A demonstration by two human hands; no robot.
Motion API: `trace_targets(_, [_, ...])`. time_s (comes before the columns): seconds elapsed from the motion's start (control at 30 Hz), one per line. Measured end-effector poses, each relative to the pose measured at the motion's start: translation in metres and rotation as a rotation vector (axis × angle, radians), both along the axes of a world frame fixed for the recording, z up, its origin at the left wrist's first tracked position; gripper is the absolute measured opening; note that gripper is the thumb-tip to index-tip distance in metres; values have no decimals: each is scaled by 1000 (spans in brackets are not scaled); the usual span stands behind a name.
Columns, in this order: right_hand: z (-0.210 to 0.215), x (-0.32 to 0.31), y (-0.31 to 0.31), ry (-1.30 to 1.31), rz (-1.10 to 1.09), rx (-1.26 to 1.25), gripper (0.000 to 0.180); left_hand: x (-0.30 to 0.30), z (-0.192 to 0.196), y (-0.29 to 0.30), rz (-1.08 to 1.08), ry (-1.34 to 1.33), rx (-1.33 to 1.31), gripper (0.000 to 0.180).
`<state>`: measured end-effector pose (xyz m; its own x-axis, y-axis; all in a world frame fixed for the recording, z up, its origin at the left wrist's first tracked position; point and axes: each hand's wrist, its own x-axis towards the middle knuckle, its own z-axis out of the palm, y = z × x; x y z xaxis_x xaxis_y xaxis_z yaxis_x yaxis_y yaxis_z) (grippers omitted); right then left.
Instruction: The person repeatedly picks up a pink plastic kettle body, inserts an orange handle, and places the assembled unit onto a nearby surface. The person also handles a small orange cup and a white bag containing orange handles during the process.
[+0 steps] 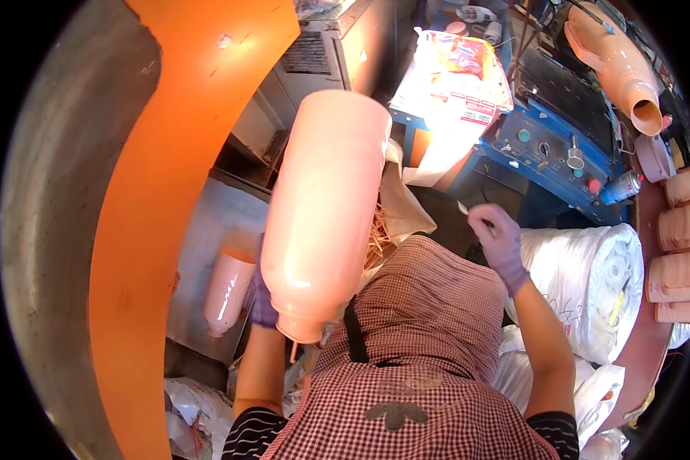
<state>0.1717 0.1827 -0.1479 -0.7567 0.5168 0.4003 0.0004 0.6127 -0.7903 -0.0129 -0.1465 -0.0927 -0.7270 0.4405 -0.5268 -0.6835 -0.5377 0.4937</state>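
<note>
A large glossy pink plastic bottle [326,207] stands out in front of me, its wide base up and away and its neck toward me. From the neck hangs a thin pink strip [294,353]. My left hand [264,299], in a purple glove, supports the bottle from behind on its left side; most of its fingers are hidden. Apart from the bottle, my right hand [502,238] is raised on the right, also gloved. Its thumb and fingers are pinched together on a small pale pointed piece [463,208], which looks like a blade tip.
An orange panel [142,230] curves along the left, with another pink bottle [230,291] beside it. A blue machine [544,146] carries knobs and a plastic bag [460,77]. Right stand a white wrapped roll [567,287], a spray can [621,188] and several pink containers [671,276].
</note>
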Motion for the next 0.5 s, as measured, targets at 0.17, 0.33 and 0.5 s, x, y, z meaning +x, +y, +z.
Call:
trace_targets(0.17, [-20, 66, -30, -114, -116, -571, 7, 5, -35, 31, -25, 107, -7, 43])
trace_targets(0.33, [-25, 104, -59, -95, -157, -767, 7, 5, -51, 49, -55, 189, -60, 41])
trace_targets(0.5, [-35, 123, -71, -57, -164, -816, 9, 9, -54, 54, -85, 244, -113, 39])
